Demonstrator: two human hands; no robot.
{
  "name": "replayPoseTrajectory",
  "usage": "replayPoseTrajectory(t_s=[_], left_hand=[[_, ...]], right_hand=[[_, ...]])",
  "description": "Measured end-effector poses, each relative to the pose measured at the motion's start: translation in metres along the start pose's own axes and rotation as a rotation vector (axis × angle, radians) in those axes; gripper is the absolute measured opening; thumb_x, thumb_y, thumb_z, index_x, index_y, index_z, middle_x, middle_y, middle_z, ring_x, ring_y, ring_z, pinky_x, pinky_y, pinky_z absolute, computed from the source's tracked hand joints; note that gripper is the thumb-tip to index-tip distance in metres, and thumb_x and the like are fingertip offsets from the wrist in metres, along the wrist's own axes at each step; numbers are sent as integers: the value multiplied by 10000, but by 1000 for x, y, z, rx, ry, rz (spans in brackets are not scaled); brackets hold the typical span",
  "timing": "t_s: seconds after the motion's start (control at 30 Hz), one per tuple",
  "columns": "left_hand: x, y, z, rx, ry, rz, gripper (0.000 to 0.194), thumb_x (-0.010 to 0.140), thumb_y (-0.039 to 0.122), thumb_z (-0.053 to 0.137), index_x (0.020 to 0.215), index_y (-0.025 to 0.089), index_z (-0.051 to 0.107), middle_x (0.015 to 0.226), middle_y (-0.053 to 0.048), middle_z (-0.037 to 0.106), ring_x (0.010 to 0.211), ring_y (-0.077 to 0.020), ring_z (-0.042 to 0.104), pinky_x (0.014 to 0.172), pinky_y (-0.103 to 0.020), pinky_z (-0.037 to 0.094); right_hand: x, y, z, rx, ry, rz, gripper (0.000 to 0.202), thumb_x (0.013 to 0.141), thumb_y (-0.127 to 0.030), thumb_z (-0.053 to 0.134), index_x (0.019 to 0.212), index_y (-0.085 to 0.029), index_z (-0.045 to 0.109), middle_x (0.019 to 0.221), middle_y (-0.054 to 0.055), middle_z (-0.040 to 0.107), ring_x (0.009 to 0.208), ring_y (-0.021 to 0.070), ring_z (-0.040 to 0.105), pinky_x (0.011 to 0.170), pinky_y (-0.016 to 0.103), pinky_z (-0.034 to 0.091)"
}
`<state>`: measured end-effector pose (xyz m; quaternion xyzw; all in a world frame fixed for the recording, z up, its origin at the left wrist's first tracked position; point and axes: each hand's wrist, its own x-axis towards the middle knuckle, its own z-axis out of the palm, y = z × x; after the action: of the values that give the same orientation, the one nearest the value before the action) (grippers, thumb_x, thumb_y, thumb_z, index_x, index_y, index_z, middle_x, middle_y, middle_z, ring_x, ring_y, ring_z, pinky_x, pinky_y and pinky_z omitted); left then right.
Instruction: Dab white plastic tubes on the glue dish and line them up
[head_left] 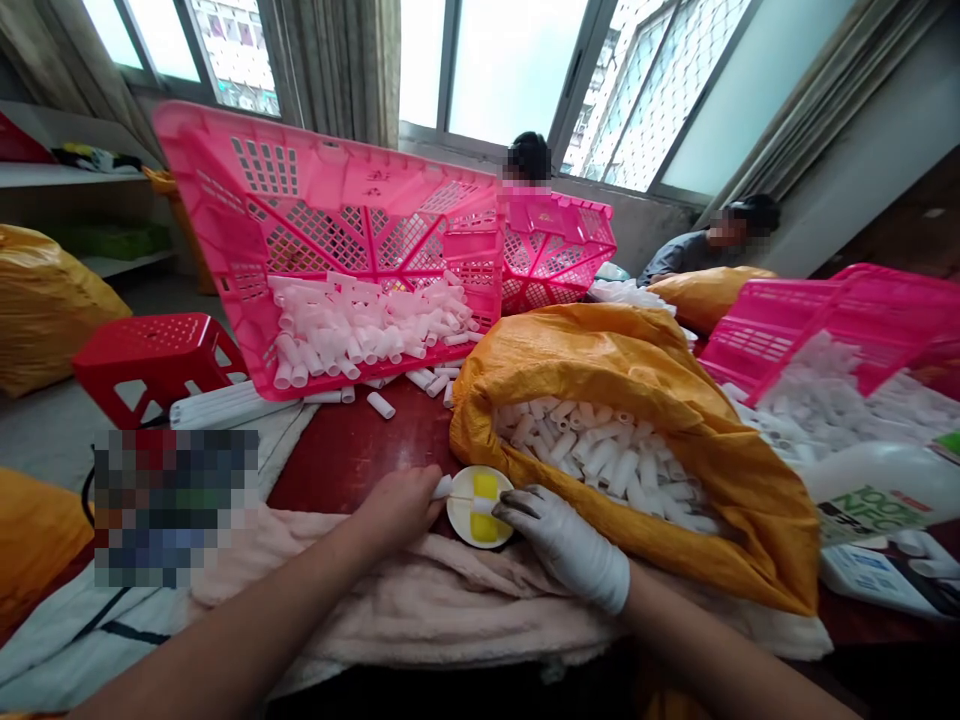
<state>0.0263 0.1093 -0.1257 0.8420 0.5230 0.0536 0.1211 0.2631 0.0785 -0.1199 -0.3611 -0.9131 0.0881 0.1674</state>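
Observation:
My bare left hand (399, 508) is closed on a short white plastic tube (442, 487), at the left rim of a small round pale dish (459, 524). A yellow strip (485, 487) runs across the dish. At the dish's right side, my right hand (566, 545), in a white glove with darkened fingertips, pinches another short white tube (482, 505) over the yellow strip. A thin pale line spans the gap between the two tubes; what it is I cannot make out. Just beyond my right hand, an orange woven sack (592, 350) gapes open, full of white tubes (622, 455).
A tipped pink basket (360, 225) spills white tubes onto the dark red table (330, 455). More pink baskets (802, 320) and a white bottle (877, 490) stand right. Pinkish cloth (420, 610) covers the front edge. A red stool (161, 360) is left; two people sit beyond.

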Motion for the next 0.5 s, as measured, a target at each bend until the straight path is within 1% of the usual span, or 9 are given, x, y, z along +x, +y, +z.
replayPoseTrajectory(t_s=[0.1,0.13,0.23,0.33,0.4,0.5], left_hand=[[-1,0,0,5,-8,15,162,819,331,427,813,188,503,812,-58,620,767,-206,593,619,-272,395],[-1,0,0,7,-8,10,167,822,333,422,810,187,502,810,-59,621,767,-207,594,618,-273,396],[-1,1,-2,16,-8,-17,193,831,346,406,816,182,506,807,-71,621,768,-217,595,618,-282,400],[-1,2,-2,14,-15,-32,214,829,361,404,828,178,515,820,-80,620,777,-225,593,624,-289,402],[-1,2,-1,1,-28,-46,225,825,374,409,833,179,522,830,-78,618,787,-220,592,631,-285,401],[0,2,0,-16,-68,-92,256,819,404,411,831,180,535,826,-77,616,776,-211,588,629,-281,398]], right_hand=[[-2,-3,-1,23,97,48,331,866,-96,386,1176,-182,465,1131,88,544,993,190,508,872,365,453],[-2,-4,-1,9,96,59,320,864,-97,389,1165,-168,474,1124,95,548,982,193,512,868,367,455],[-3,-8,-2,-81,-5,9,293,849,-123,458,1131,-174,521,1112,87,573,953,213,515,841,382,461],[-4,-12,-3,-120,-72,-68,299,866,-144,442,1142,-203,541,1082,74,601,927,217,523,796,370,474],[-3,-14,-4,-75,-101,-86,296,879,-174,426,1147,-214,546,1032,70,620,881,205,542,763,350,483],[0,-16,-3,34,-150,-160,264,878,-180,426,1075,-247,588,1001,31,630,835,175,561,771,325,481]])
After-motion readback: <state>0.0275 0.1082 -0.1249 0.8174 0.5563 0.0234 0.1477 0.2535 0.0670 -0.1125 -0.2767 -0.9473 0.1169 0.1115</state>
